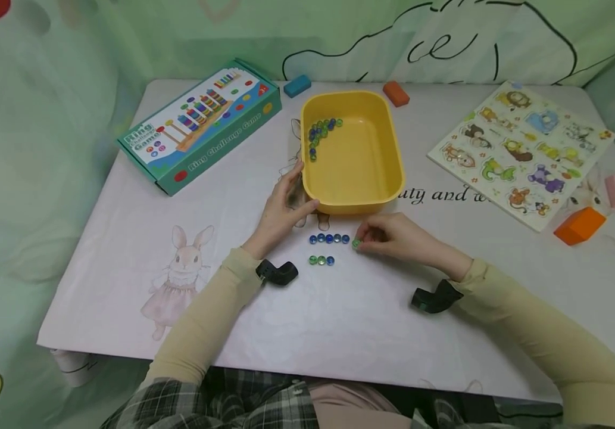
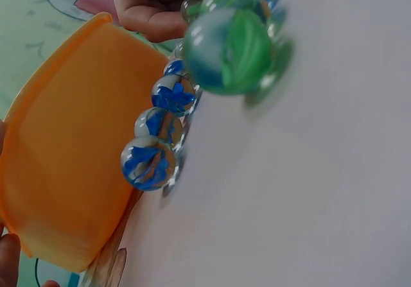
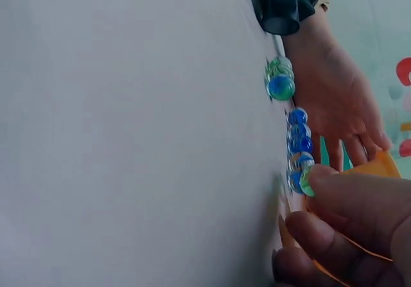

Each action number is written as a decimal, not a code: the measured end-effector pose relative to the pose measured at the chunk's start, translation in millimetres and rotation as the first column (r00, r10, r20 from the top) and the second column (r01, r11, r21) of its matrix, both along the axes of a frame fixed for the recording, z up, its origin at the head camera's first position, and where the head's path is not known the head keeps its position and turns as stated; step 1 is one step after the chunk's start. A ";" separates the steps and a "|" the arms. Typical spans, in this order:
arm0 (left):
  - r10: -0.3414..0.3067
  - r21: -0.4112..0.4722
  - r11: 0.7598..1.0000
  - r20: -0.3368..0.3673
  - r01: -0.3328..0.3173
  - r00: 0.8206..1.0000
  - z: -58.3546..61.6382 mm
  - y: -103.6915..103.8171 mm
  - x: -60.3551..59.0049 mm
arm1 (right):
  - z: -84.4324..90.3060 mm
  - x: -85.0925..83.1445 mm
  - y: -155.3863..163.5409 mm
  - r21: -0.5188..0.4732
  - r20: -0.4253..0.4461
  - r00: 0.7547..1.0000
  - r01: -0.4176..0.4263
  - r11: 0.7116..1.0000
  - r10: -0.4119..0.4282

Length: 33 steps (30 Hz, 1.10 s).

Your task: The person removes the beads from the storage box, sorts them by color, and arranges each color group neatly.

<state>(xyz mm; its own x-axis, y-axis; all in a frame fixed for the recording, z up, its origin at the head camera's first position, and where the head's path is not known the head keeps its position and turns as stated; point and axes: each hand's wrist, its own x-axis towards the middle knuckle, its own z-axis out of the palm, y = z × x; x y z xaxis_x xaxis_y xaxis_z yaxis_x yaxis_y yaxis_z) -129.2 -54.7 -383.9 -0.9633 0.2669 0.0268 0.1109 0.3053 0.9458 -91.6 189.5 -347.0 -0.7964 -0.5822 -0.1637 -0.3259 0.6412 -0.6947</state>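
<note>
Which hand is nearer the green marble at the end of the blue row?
Right. The right hand pinches the green marble; the left hand rests against the yellow tub, apart from it.

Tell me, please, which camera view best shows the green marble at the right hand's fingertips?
The head view: the green marble sits at the end of the blue marble row, pinched by the right hand. The right wrist view shows only a sliver behind the fingers; the left wrist view does not clearly show it.
</note>
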 end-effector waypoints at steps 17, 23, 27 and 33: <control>-0.001 -0.009 1.000 -0.024 0.001 1.000 1.7 -0.7 -0.3 | -2.9 27.7 -42.2 -0.082 -0.261 0.963 -0.099 0.992 0.074; -0.004 -0.008 1.000 -0.021 0.003 1.000 2.0 -0.3 0.1 | -4.5 28.0 -43.6 -0.029 -0.245 0.966 -0.094 0.995 0.084; -0.005 -0.007 1.000 -0.020 0.005 1.000 2.2 -0.2 -0.2 | -3.6 27.9 -42.8 -0.006 -0.241 0.968 -0.078 0.997 0.074; -0.003 -0.005 1.000 -0.021 0.003 1.000 2.1 -0.3 -0.4 | -1.4 27.8 -43.3 0.032 -0.254 0.966 -0.050 0.998 0.056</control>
<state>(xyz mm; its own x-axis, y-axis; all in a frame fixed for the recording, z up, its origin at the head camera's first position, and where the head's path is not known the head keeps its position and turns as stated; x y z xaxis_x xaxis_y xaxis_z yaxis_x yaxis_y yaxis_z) -129.7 -55.0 -381.8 -0.9617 0.2701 0.0459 0.1320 0.3101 0.9415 -63.8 146.2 -348.4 -0.7819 -0.6228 0.0251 -0.5238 0.6347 -0.5681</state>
